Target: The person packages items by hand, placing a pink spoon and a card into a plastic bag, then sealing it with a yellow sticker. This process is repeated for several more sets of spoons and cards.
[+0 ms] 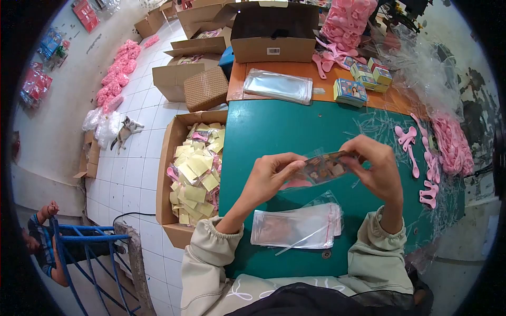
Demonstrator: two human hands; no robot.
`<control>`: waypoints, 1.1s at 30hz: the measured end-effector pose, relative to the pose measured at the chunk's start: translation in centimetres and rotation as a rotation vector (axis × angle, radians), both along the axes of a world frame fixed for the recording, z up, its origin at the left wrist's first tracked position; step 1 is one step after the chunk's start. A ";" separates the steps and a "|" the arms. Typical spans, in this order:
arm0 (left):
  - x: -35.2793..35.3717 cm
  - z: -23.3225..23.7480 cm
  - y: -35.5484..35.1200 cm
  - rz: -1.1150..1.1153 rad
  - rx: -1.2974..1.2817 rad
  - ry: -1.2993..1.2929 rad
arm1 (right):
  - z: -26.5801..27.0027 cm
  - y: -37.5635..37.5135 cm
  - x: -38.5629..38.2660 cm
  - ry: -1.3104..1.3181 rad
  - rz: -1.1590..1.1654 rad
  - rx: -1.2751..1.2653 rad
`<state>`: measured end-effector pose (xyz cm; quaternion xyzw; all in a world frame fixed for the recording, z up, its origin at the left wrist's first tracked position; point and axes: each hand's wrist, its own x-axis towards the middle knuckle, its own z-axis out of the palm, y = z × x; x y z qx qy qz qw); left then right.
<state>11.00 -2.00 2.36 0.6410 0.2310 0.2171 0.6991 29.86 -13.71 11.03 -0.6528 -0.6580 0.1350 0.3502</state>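
Between my two hands, above the green tabletop (274, 134), is a clear plastic packet (323, 169) with a printed card in it. Something pink, perhaps a spoon, shows at its left end. My left hand (274, 176) pinches that left end between thumb and fingers. At the right end, the closed fingers of my right hand (373, 167) grip the packet's edge. Just below lies a stack of clear plastic bags (295, 229), with a loose strip across it. Several pink spoons (406, 138) lie to the right of my right hand.
A carton (167, 187) of packets with yellow cards stands left of the table. At the back are more clear bags (279, 86), card stacks (350, 92) and a bag of pink spoons (345, 23). A cat (125, 131) and another person (45, 242) are at left.
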 end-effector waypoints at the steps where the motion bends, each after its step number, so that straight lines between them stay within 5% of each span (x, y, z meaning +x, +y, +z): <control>1: 0.0 0.0 -0.1 -0.024 0.040 0.004 | -0.2 0.1 -0.1 0.024 0.037 -0.029; 8: 0.1 2.2 -1.5 -0.127 0.202 0.116 | -2.4 1.3 -0.7 -0.109 0.296 -0.335; 15: -1.4 1.5 0.3 -0.145 0.445 0.426 | -5.5 2.6 1.7 0.332 0.209 -0.425; 17: -2.4 -0.6 2.0 -0.195 0.262 0.259 | -6.5 2.9 3.0 0.568 0.126 -0.437; 19: -3.1 -2.2 2.3 -0.080 -0.048 -0.108 | -6.4 3.2 3.8 0.480 0.108 -0.403; 24: -3.3 -2.5 2.5 -0.059 -0.129 -0.026 | -5.3 3.2 3.2 0.740 0.055 -0.425; 33: -2.8 -4.8 2.1 -0.033 -0.150 -0.046 | -7.2 3.5 2.9 0.688 0.039 -0.269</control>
